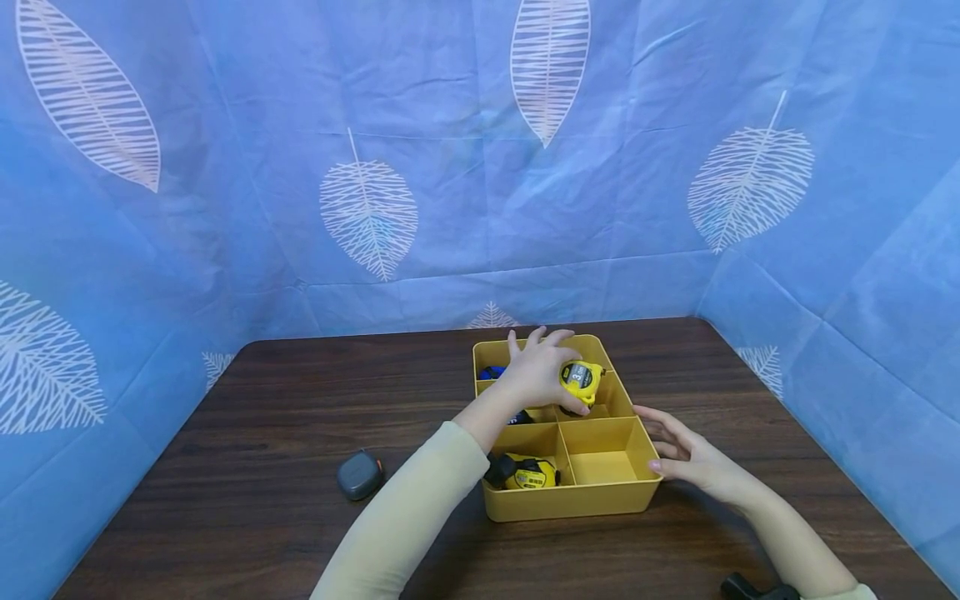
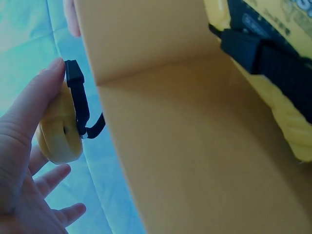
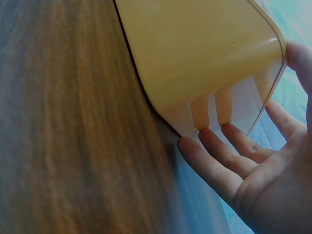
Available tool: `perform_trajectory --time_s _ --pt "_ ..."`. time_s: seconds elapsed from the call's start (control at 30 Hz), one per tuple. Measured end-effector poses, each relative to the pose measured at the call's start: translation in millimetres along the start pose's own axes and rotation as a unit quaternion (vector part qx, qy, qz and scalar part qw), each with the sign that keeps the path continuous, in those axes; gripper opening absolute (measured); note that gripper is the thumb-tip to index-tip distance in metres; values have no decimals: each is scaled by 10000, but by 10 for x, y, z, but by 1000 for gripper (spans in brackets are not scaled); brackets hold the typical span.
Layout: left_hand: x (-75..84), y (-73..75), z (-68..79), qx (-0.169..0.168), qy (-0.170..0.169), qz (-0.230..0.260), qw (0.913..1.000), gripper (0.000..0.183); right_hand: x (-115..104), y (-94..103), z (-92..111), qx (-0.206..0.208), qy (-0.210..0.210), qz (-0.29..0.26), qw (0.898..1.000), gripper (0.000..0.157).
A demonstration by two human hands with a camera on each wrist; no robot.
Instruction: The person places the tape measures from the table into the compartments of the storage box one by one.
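My left hand (image 1: 534, 371) pinches a yellow tape measure (image 1: 580, 382) between thumb and finger, its other fingers spread. In the left wrist view, a black strap hangs from this tape measure (image 2: 61, 129). It is held over the right-hand middle part of a yellow divided box (image 1: 603, 468). Another yellow tape measure (image 1: 532, 474) lies in the front left compartment. My right hand (image 1: 693, 457) rests against the box's right side; fairly straight fingertips (image 3: 202, 136) touch the outer wall and the thumb is at the rim.
A dark grey rounded object (image 1: 360, 475) sits on the brown wooden table (image 1: 262, 450), left of the box. A blue item (image 1: 491, 372) is in the back left compartment, and a dark item (image 1: 520, 417) shows partly under my left wrist. Blue leaf-print cloth (image 1: 450, 208) surrounds the table.
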State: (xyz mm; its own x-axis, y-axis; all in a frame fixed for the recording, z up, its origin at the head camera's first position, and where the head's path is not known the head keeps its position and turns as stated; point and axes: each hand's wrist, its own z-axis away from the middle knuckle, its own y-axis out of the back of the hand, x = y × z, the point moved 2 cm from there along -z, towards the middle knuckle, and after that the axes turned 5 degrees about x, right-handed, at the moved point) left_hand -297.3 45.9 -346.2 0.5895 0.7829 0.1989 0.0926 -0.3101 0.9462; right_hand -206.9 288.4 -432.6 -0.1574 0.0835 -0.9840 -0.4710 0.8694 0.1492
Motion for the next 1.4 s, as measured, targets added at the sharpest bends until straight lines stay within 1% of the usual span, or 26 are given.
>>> perform_trajectory --time_s 0.27,0.43,0.57,0.7,0.83,1.2,1.4 --pt "-5 -59 -20 -144 -108 -134 9997 76 2 -3 -2 65 -67 14 10000 67" --pt "-29 -71 -39 -180 -212 -163 9995 74 -10 -7 -5 114 -100 64 9999 68" --pt "-39 -91 -50 -303 -282 -239 9989 73 -12 -8 -1 164 -128 116 9997 68" --pt "-36 -126 -61 -445 -366 -384 9976 72 -13 -11 3 163 -117 113 9997 69" --pt "-31 -163 -70 -548 -439 -578 9959 71 -18 -14 7 74 -29 78 9999 68" --pt "-11 -208 -70 -688 -499 -779 9933 65 -7 -8 3 11 3 38 10000 67" --pt "-12 -247 -81 -732 -579 -833 9921 62 -15 -10 0 91 -50 68 9999 68"
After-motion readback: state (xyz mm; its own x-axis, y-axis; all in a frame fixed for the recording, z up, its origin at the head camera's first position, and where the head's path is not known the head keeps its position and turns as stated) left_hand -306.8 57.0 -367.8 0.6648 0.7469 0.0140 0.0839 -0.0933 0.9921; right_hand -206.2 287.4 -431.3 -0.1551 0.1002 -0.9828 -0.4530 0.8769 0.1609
